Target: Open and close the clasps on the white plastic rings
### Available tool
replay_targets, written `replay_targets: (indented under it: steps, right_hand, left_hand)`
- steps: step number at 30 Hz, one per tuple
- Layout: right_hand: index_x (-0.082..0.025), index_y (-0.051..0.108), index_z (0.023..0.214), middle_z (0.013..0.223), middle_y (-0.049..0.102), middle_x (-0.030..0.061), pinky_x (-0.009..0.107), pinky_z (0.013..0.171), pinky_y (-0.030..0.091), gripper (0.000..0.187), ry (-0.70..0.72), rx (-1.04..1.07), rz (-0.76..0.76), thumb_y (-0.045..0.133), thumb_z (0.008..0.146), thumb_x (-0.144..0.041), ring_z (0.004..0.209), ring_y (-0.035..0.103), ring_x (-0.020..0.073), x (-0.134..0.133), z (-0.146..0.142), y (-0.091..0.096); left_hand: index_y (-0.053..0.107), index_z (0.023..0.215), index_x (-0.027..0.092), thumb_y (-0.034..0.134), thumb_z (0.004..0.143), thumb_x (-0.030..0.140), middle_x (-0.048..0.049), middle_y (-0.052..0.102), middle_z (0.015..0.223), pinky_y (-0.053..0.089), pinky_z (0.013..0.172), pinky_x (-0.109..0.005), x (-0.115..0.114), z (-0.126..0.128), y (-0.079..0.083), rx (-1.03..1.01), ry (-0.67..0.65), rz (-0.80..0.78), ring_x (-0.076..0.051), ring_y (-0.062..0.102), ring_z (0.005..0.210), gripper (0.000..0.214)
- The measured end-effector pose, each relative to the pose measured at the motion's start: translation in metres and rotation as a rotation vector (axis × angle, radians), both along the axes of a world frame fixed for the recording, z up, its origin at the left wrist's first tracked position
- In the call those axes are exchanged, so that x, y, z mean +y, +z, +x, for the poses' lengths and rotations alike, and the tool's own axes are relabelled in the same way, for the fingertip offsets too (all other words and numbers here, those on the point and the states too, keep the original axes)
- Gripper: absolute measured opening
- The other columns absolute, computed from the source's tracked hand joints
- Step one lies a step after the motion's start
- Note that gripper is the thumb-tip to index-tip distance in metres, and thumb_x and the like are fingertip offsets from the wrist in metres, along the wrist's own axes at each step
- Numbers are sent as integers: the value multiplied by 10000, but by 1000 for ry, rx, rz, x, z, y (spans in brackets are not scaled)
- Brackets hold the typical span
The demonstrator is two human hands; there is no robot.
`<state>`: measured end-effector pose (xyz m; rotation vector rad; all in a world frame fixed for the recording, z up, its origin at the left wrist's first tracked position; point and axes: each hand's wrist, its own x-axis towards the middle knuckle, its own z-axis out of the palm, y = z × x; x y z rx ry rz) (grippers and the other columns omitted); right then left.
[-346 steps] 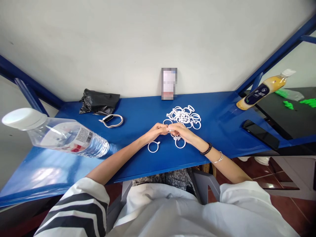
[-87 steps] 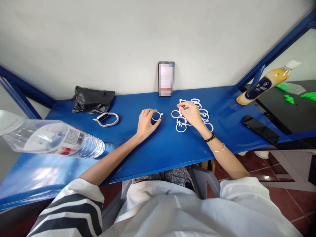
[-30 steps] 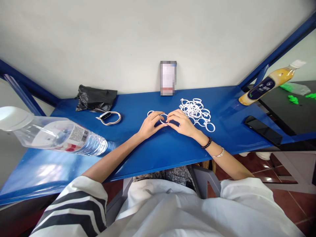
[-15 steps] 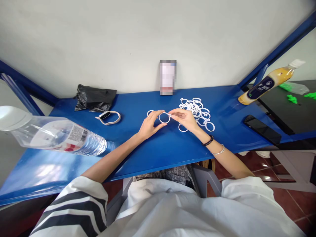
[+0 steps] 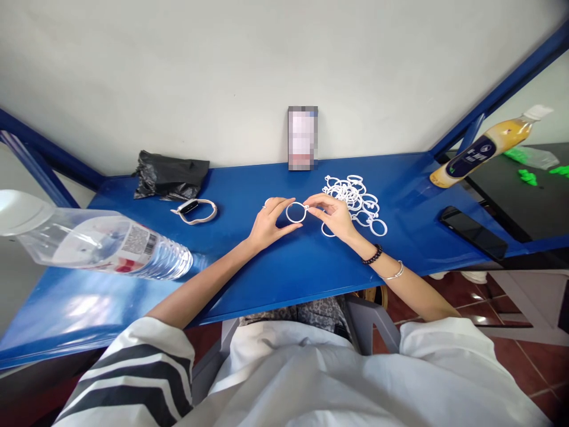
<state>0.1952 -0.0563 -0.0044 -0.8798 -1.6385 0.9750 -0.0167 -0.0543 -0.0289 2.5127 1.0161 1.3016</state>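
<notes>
One white ring (image 5: 296, 212) hovers just above the bench (image 5: 275, 267), beside the ring pile (image 5: 355, 198): left hand (image 5: 267, 222) pinches its left rim, right hand (image 5: 335, 216) pinches its tabbed side. Best hold firm, fingertips close.

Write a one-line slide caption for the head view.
Left hand and right hand hold a white ring at a blue table, beside a pile of rings.

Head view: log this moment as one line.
left hand: holds white ring | right hand: pinches same ring's right edge | ring pile: beside right hand, on blue table
</notes>
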Motion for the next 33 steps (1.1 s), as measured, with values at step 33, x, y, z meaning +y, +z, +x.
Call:
replay_targets:
  steps: [33]
  right_hand:
    - [-221,704,796,876,694,53,379,802,523,337,74,-103,-34,689,807,-557,855,650,203,2,6,4]
  left_hand:
    - [670,1072,203,608,870,542,-70,718,937,549,858,-390,-2,4,-1,38,27,-9,-211,670,879,399]
